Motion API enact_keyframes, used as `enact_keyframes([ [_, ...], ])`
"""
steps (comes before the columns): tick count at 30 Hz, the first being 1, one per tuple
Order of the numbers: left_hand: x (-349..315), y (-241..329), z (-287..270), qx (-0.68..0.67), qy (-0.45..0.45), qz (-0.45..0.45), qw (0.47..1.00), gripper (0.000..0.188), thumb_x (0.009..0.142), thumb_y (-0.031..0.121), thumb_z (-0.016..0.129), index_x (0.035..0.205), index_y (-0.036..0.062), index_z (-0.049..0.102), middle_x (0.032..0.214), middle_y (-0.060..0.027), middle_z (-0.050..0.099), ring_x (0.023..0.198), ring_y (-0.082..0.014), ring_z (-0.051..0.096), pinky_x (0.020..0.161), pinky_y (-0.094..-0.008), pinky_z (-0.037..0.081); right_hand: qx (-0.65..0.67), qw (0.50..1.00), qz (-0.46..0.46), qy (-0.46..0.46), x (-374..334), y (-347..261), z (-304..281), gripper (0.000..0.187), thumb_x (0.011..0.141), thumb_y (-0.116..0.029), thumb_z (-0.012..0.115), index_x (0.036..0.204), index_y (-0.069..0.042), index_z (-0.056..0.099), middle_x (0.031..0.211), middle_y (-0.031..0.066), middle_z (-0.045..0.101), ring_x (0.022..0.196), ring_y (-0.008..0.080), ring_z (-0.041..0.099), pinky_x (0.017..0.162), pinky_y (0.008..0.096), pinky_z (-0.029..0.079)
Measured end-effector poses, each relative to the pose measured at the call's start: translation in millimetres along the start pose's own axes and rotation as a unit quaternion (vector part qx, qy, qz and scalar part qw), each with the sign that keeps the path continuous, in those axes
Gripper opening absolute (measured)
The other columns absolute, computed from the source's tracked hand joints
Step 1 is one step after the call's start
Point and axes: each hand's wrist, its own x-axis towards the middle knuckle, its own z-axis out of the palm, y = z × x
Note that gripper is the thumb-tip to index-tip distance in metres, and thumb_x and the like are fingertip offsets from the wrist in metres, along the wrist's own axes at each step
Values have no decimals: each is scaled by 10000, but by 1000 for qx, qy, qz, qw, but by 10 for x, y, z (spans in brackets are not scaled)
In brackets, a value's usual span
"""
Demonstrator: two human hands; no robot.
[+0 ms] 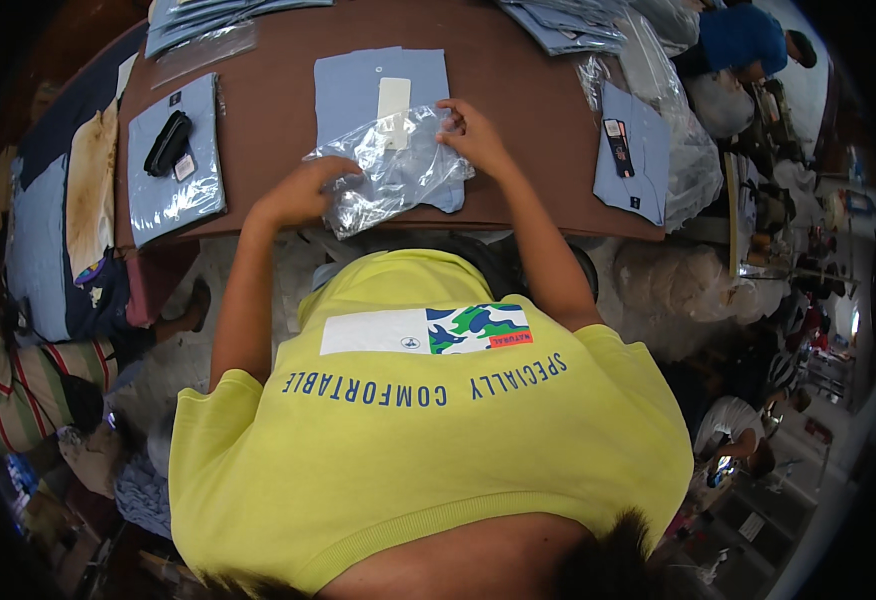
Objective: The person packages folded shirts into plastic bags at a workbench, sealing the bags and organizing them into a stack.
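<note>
A clear plastic bag (383,195) is stretched between my hands over the lower part of a folded light-blue garment (343,85). My left hand (308,190) grips the bag's left side, its fingertips partly hidden by the crinkled film. At the upper right corner, my right hand (473,138) pinches the bag's edge between thumb and fingers. A long white tag (394,100) lies on the garment, its lower end showing through the plastic. Glare on the film hides whether any of the garment is inside the bag.
On the brown table (268,90), a bagged blue garment (148,195) with a black band (166,143) lies left. Another folded garment (633,185) with a black tag (619,150) lies right. Stacks (563,25) of garments line the far edge. People work on both sides.
</note>
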Motion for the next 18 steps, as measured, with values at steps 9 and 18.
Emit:
enact_keyframes([
  [9,1140,84,79,-161,142,-56,975,329,920,303,569,1041,5,640,921,-98,664,842,-183,614,788,-305,475,62,993,-105,-4,11,-222,-13,271,741,63,631,979,-62,668,892,57,604,767,137,564,730,273,468],
  [18,1232,376,-12,-148,164,-48,974,294,922,309,573,892,24,638,680,-11,578,625,-93,530,583,-256,441,116,988,-105,19,-5,-375,-193,151,724,-113,731,853,-54,681,934,50,631,902,185,571,788,292,436],
])
